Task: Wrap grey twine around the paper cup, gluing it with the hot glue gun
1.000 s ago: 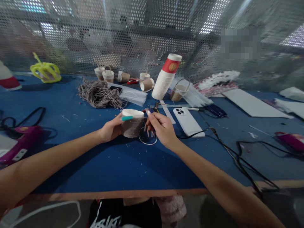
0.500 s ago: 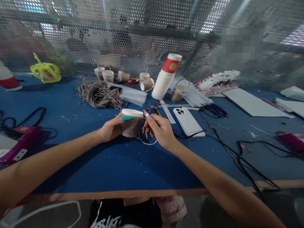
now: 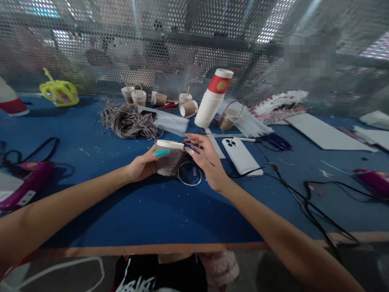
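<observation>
My left hand (image 3: 142, 165) is closed round a paper cup (image 3: 169, 160) wrapped in grey-brown cord, with its white rim facing up. The thumb, with a long turquoise nail, presses on the near side just below the rim. At the cup's right side my right hand (image 3: 208, 160) has its fingers stretched out and apart, the fingertips close to the rim. Whether they touch the cup I cannot tell. A thin pale loop (image 3: 190, 185) lies on the table between the cup and my right hand; where it ends is hidden behind the cup and fingers.
A tangle of grey cord (image 3: 127, 121), stacked paper cups (image 3: 211, 103) and several small wrapped cups stand behind. A white phone (image 3: 241, 156) lies right of my hand, near black cables (image 3: 285, 184). Purple glue guns (image 3: 33, 182) lie at both sides. A yellow basket (image 3: 59, 93) stands back left.
My right hand's fingers have gone from a pinch beside the cup's rim to stretched and spread. The left hand and the cup have hardly moved.
</observation>
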A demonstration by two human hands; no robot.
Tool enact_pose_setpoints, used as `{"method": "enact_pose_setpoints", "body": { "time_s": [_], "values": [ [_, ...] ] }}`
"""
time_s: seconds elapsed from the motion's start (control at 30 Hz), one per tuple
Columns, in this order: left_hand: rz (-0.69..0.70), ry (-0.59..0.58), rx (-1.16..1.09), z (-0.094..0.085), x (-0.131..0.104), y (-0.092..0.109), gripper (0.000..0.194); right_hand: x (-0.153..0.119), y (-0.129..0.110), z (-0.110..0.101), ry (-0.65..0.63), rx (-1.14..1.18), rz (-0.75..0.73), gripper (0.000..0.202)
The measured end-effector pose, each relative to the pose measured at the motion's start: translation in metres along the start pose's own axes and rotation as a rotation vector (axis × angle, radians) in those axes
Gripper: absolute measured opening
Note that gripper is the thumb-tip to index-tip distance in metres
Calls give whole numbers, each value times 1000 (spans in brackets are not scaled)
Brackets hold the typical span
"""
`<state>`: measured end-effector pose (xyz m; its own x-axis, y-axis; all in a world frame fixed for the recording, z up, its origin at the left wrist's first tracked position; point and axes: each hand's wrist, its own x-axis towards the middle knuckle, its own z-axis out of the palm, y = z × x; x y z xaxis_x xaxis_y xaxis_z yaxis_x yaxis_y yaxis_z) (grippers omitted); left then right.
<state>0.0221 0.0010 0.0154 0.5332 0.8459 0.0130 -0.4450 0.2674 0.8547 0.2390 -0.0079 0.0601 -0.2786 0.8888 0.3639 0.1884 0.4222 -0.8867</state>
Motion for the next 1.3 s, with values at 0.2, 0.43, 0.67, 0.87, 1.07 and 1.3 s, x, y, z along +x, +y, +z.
{"method": "enact_pose_setpoints", "body": {
  "time_s": [0.2,0.43,0.67,0.87,1.07,1.3],
  "values": [
    [-70,-15,57,6,-5,-1,72,-7,0,5,-209,61,-59,57],
    [-64,-51,14,7,-2,-1,67,-14,0,8,-134,50,15,75],
    [-31,-73,-17,10,-2,-3,64,-13,0,10,-121,118,72,64],
    [-29,-66,-8,7,-1,-4,66,-13,-1,11,-112,155,56,58],
    [-41,-115,-28,4,-1,-4,65,-13,1,11,-137,143,40,61],
    [-24,-153,-121,3,-2,-5,48,-16,9,14,-138,108,21,64]
  ]
}}
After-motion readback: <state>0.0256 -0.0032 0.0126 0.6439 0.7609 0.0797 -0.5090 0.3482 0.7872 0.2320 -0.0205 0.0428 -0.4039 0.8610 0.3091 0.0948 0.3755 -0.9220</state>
